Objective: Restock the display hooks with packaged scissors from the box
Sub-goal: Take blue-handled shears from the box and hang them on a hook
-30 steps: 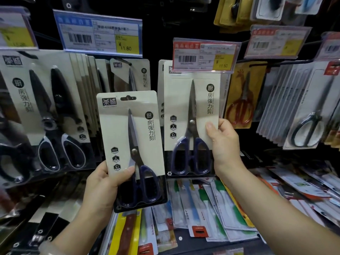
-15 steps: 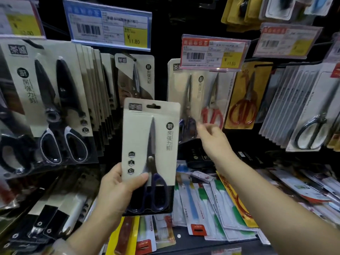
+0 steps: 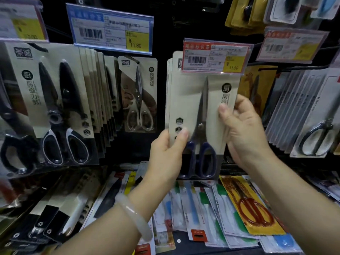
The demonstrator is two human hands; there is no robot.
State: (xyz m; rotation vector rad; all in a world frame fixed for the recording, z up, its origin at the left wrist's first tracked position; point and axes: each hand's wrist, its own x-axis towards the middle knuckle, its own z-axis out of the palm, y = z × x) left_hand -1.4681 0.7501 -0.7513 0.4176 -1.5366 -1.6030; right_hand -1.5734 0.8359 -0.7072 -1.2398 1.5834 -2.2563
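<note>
From the head camera we see our left hand (image 3: pixel 165 153) pinching the scissors pack (image 3: pixel 198 115) at its left edge, our right hand (image 3: pixel 242 129) gripping its right edge, pack upright just under the red price tag (image 3: pixel 217 56), against hanging cards.

Dark display rack (image 3: pixel 165 30) carrying hanging scissor packs (image 3: pixel 55 107); lower shelf (image 3: pixel 184 242) holding loose carded kitchen tools (image 3: pixel 211 208).

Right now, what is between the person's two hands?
In the head view, the left hand and right hand grip the beige card of blue-handled scissors between them.
</note>
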